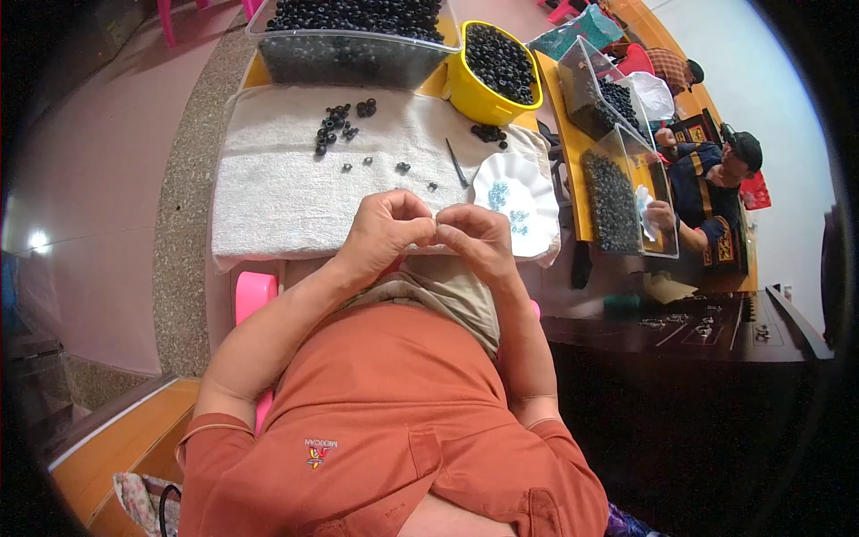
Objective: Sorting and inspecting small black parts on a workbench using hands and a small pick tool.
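Note:
Close together over the near edge of a white towel (268, 201), my left hand (390, 231) and my right hand (474, 234) are both closed in a pinch, fingertips meeting. Whatever lies between them is too small to make out. A white scalloped plate (537, 192) with small clusters of pale blue bits (498, 194) sits just beyond my right hand. A thin dark pointed tool (457, 163) rests on the towel left of the plate. Loose black beads (333, 125) are scattered over the towel, several of them grouped at its far left.
A clear bin of black beads (358, 46) and a yellow tub of black beads (497, 73) stand at the far edge. On the right, more clear boxes (617, 192) hold black pieces beside another person (716, 174). A dark table (680, 327) lies at lower right.

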Action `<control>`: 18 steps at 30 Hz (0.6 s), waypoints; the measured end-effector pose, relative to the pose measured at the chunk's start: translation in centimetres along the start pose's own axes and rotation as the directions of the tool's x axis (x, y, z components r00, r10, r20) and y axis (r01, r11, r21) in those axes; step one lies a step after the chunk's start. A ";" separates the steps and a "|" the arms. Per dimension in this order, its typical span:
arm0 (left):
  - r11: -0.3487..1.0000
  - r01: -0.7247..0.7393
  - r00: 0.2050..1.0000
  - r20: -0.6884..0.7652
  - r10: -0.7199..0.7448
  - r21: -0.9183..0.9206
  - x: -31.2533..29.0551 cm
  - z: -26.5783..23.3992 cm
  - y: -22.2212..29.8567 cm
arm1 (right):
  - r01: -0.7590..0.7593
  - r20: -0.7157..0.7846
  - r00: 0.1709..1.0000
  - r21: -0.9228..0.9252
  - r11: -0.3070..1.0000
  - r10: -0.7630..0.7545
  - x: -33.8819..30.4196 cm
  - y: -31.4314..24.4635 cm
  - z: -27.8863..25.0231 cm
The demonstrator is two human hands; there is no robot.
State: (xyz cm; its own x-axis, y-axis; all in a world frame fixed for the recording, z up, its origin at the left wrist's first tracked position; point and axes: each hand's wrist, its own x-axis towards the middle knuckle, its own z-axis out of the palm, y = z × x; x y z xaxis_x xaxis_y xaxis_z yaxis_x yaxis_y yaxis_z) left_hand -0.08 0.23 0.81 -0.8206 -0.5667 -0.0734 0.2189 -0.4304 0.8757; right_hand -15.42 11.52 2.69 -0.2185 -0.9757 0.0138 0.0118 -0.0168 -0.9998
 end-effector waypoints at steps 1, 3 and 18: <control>1.000 -0.001 1.000 0.011 0.001 0.006 0.0 -0.1 -0.1 | 0.006 -0.013 1.000 0.020 1.000 -0.005 0.0 0.2 0.0; 1.000 -0.003 1.000 0.022 0.003 0.011 0.1 -0.4 -0.3 | 0.011 -0.027 1.000 0.038 0.999 -0.010 0.0 0.5 -0.1; 0.975 0.136 0.990 0.069 -0.125 -0.177 0.2 -0.6 -0.3 | 0.228 0.007 0.974 -0.099 0.969 -0.228 0.3 1.1 -0.5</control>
State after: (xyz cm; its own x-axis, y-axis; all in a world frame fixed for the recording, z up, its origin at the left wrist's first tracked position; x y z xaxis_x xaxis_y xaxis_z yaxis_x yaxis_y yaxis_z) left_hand -0.03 -0.18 0.30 -0.8762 -0.4583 -0.1492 0.1953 -0.6206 0.7594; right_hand -16.00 11.35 1.62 -0.2082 -0.9478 0.2416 -0.1349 -0.2169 -0.9668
